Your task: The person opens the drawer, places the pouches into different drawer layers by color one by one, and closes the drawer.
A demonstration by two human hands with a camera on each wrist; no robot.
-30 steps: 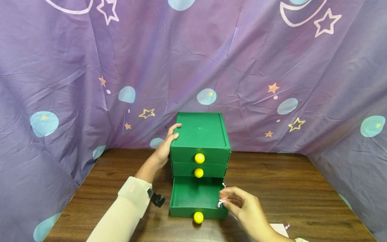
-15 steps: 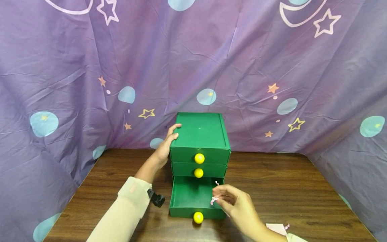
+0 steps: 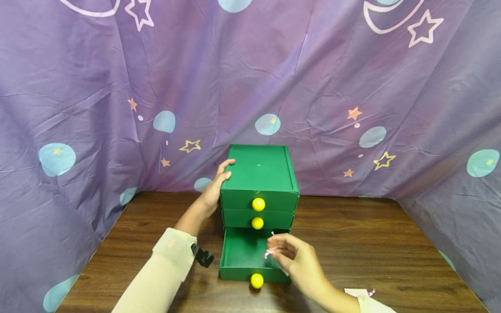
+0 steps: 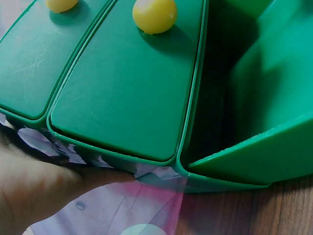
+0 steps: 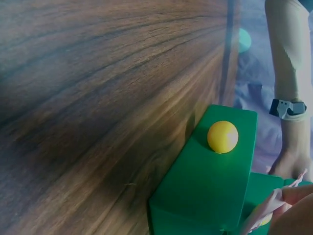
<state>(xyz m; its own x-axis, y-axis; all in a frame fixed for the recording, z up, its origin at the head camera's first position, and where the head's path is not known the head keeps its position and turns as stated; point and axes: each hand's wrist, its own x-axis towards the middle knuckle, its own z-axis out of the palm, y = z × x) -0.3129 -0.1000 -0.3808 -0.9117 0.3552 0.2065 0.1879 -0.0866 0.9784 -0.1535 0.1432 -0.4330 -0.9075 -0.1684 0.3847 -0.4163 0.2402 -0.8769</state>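
A green drawer cabinet (image 3: 258, 169) with yellow ball knobs stands mid-table in the head view. Its bottom drawer (image 3: 235, 274) is pulled out; the two drawers above are closed. My left hand (image 3: 213, 189) rests against the cabinet's left side, fingertips at the top edge. In the left wrist view its thumb (image 4: 105, 176) lies along that side. With thumb and fingertips, my right hand (image 3: 299, 263) pinches a small pale pink drawstring pouch (image 5: 264, 211) over the right part of the bottom drawer. Twisted pink cords (image 3: 268, 253) stick out beside the fingers, which hide much of the pouch.
A second pale pouch (image 3: 355, 292) with a pink cord lies on the brown wooden table (image 3: 372, 243) beside my right sleeve. A purple curtain (image 3: 321, 87) with stars and moons hangs behind and along both sides.
My right hand has moved left with the pouch, from the drawer's right edge to farther over its inside. The left hand and the cabinet have stayed in place.
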